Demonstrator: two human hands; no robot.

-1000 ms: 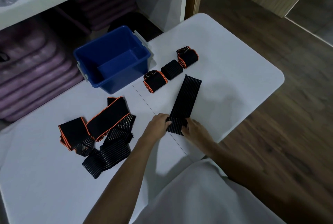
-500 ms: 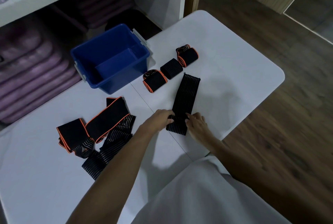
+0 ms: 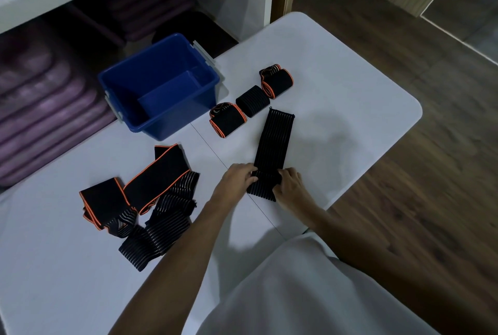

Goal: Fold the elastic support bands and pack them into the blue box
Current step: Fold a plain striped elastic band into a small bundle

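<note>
A long black ribbed band (image 3: 273, 143) lies stretched out on the white table (image 3: 336, 97), its near end turned over into a short fold. My left hand (image 3: 238, 179) grips that fold's left edge and my right hand (image 3: 289, 186) grips its right edge. Beyond the band sit three folded bands: an orange-trimmed one (image 3: 227, 120), a plain black one (image 3: 252, 101) and another orange-trimmed one (image 3: 276, 84). The blue box (image 3: 126, 89) stands open at the back left with nothing in it. A pile of loose bands (image 3: 140, 200) lies at the left.
Behind the table a white shelf unit holds stacked purple towels (image 3: 40, 108). The table's right edge drops to a wooden floor (image 3: 431, 173). My white garment (image 3: 310, 294) covers the near table edge.
Both hands have moved forward along the long band, turning its near end over so the fold is thicker and the flat part shorter.
</note>
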